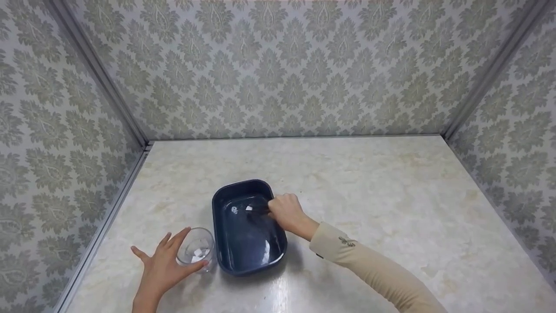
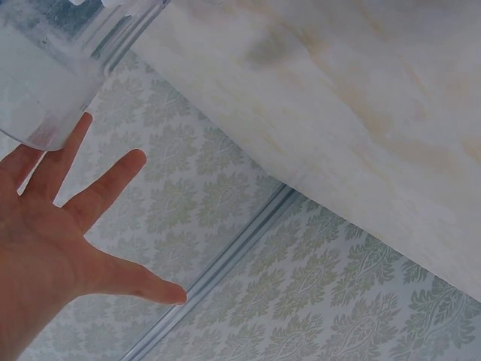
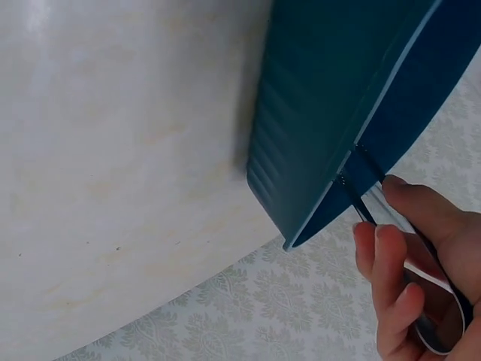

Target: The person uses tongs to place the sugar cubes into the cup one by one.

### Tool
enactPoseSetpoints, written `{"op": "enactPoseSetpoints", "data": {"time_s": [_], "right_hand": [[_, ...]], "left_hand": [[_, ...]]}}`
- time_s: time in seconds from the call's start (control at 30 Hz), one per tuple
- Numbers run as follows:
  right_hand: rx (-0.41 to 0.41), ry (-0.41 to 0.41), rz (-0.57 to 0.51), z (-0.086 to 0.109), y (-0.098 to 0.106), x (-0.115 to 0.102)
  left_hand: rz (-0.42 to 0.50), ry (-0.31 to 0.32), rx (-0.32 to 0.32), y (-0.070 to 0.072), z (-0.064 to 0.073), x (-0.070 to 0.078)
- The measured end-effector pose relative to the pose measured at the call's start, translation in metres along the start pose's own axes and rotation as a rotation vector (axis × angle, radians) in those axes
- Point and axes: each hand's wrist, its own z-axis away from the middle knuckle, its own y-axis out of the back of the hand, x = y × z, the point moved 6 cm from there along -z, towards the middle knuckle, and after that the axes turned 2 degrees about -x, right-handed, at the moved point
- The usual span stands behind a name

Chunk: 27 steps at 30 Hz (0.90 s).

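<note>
My left hand (image 1: pixel 163 267) holds a clear glass cup (image 1: pixel 196 247) by its rim between thumb and one finger, while the other fingers spread away from it. White pieces (image 1: pixel 200 253) lie in the glass. To its right stands a deep blue rectangular dish (image 1: pixel 249 243). My right hand (image 1: pixel 287 212), at the dish's right rim, grips dark tongs (image 3: pixel 425 331) near their bent end; their two arms reach over the rim into the dish. A small white piece (image 1: pixel 249 208) shows at the tips of the tongs in the head view.
A pale marbled tabletop (image 1: pixel 369 187) lies under everything. Patterned wall panels (image 1: pixel 295 69) close it in at the back and both sides, with grey trim (image 1: pixel 102 78) in the corners. The beige right sleeve (image 1: pixel 369 265) crosses the table from the front right.
</note>
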Motion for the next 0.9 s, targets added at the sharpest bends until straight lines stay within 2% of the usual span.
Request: {"op": "enactPoseSetpoints", "data": {"time_s": [0.27,0.47,0.63,0.77,0.9], "right_hand": [[-0.003,0.015,-0.001,0.022,0.01,0.0],[0.031,0.053,-0.003,0.036,0.021,-0.003],[0.06,0.068,-0.062,0.047,0.029,-0.002],[0.052,0.055,-0.123,0.054,0.031,0.003],[0.078,0.035,-0.172,0.063,0.035,0.009]], "left_hand": [[-0.011,0.003,-0.001,-0.001,0.001,0.0],[-0.01,0.011,-0.016,0.0,0.0,0.001],[-0.009,0.017,-0.024,-0.001,-0.001,0.0],[-0.012,0.018,-0.023,-0.001,-0.001,0.0],[-0.013,0.019,-0.025,0.0,0.0,0.0]]}}
